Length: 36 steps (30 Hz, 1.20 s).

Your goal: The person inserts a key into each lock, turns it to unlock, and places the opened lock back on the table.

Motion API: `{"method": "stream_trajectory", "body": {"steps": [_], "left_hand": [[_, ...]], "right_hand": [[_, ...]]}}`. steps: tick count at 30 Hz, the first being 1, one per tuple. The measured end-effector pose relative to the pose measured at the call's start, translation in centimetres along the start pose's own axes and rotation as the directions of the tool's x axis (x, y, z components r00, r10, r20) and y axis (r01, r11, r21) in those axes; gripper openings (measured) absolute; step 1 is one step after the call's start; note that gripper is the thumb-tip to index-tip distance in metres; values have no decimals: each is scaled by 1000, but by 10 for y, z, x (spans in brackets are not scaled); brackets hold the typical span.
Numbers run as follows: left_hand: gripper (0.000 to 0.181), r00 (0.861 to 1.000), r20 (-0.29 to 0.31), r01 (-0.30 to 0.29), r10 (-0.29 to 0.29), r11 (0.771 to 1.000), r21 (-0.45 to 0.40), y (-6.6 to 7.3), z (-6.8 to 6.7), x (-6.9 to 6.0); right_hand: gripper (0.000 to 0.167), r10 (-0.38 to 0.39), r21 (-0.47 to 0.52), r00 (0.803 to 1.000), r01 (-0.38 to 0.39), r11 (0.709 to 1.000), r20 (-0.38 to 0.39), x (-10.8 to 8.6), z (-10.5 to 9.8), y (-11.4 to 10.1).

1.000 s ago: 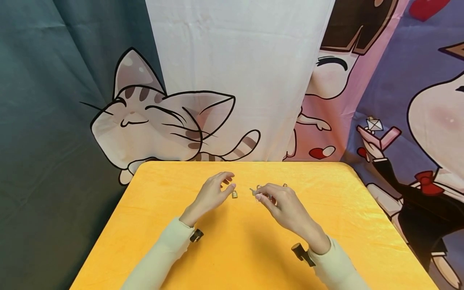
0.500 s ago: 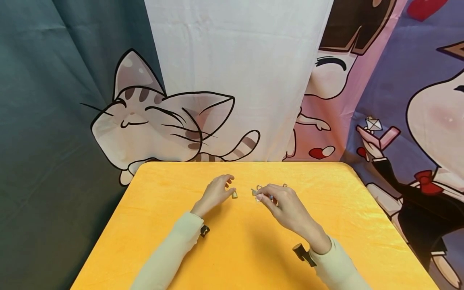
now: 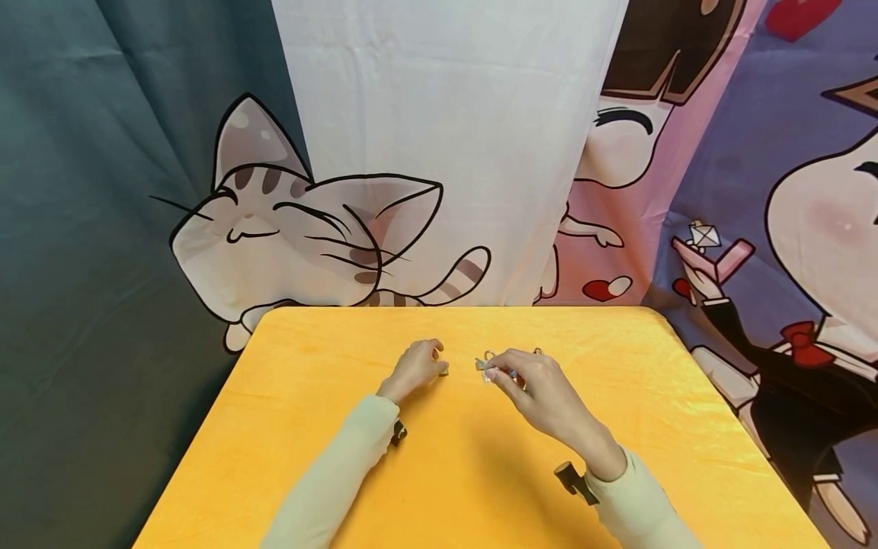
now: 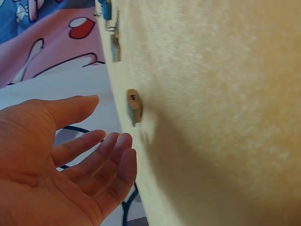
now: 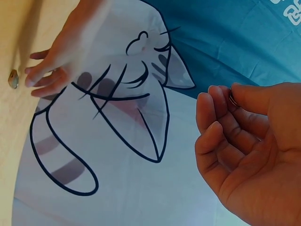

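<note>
My left hand point(image 3: 415, 369) reaches beside a small brass padlock point(image 4: 134, 106) on the yellow table. Its fingers are loosely bent and apart from the padlock in the left wrist view; in the head view the hand partly covers this lock. My right hand point(image 3: 542, 385) pinches a small silver key point(image 3: 483, 364) between thumb and fingertips. Only a thin metal edge of the key point(image 5: 233, 100) shows in the right wrist view. Just behind those fingertips stands another padlock point(image 3: 489, 355), mostly hidden by the hand.
A further shackle point(image 3: 538, 351) shows behind my right hand, its body hidden. One blue item point(image 4: 107, 9) lies farther along the table point(image 3: 439, 473). Printed curtains point(image 3: 439, 114) hang right behind the table's far edge.
My left hand has moved right and slightly down, to the nearer padlock, and now covers part of it. The right hand has stayed almost in place with the key.
</note>
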<state>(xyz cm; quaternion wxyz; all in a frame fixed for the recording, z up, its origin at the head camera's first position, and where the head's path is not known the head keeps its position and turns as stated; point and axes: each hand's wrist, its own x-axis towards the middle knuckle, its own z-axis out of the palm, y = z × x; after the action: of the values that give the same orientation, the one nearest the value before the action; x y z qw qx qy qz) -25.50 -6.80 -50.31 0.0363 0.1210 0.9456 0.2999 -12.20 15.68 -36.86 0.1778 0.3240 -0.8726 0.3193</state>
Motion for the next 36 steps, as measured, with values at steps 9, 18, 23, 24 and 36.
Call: {"method": "stream_trajectory", "body": {"steps": [9,18,23,24,36], "left_hand": [[26,996,4,92,-92,996,23,-6,9,6],[15,998,18,60,-60,997,42,-3,13,8],[13,999,37,17,-18,999,32,-3,14,6],[12,999,38,6,-7,1000,22,-3,13,6],[5,991,102,-84,84,996,-2,-5,8,-2]], "right_hand": [[7,18,-1,1000,-18,1000,18,0,0,0],[6,25,-1,1000,-25,1000,18,-1,0,0],[6,29,-3,999,-29,1000,17,-1,1,1],[6,30,-3,999,-30,1000,17,-2,1,0],[7,32,-6,999,-32,999,11,-4,0,1]]}}
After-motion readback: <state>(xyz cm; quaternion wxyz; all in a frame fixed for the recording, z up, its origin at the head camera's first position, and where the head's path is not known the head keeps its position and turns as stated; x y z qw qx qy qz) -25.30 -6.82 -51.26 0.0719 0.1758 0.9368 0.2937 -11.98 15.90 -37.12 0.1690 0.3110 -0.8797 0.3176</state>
